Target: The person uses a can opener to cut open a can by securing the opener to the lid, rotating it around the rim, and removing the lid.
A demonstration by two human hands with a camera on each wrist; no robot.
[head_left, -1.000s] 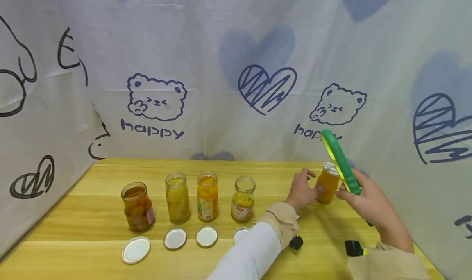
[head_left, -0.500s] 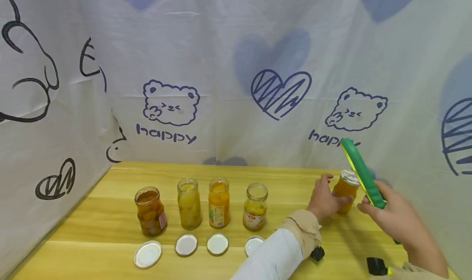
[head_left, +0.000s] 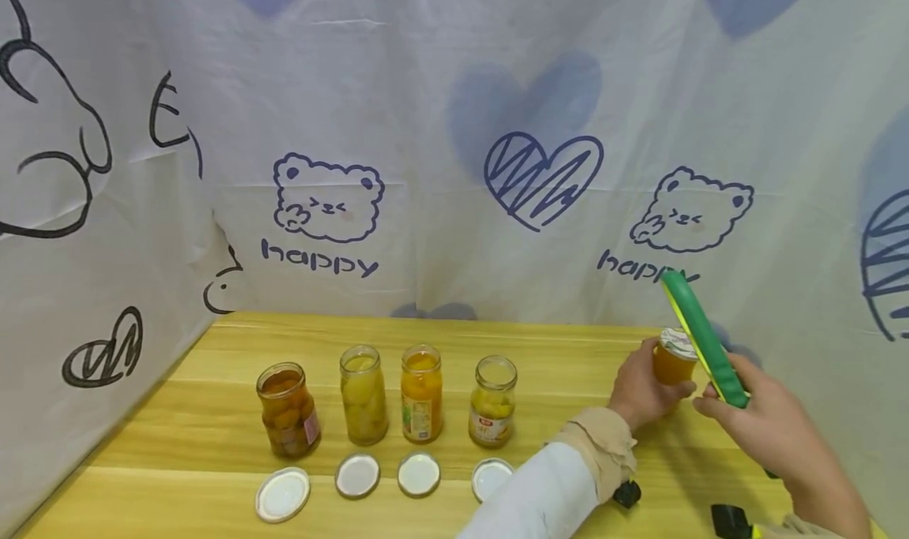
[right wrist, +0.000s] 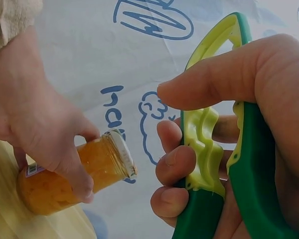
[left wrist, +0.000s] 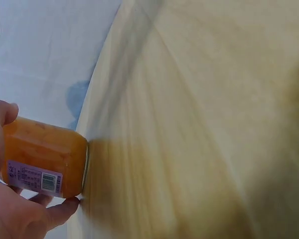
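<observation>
At the right of the table in the head view, my left hand grips a glass jar of orange fruit, with a pale lid on top. The left wrist view shows the jar's purple barcode label and my fingers and thumb curled about the glass. My right hand holds a green and yellow jar opener raised just right of the jar. In the right wrist view, fingers wrap through the opener's looped handle, and its jaws stand apart from the lid.
Several open jars stand in a row to the left: dark fruit, pale yellow fruit, orange fruit and yellow pieces. Loose lids lie before them. A printed cloth hangs behind the wooden table.
My left hand, first beside the jar with fingers spread, now wraps round it. The right hand keeps the opener raised. The head view has swung, shifting the scene rightward and slightly down.
</observation>
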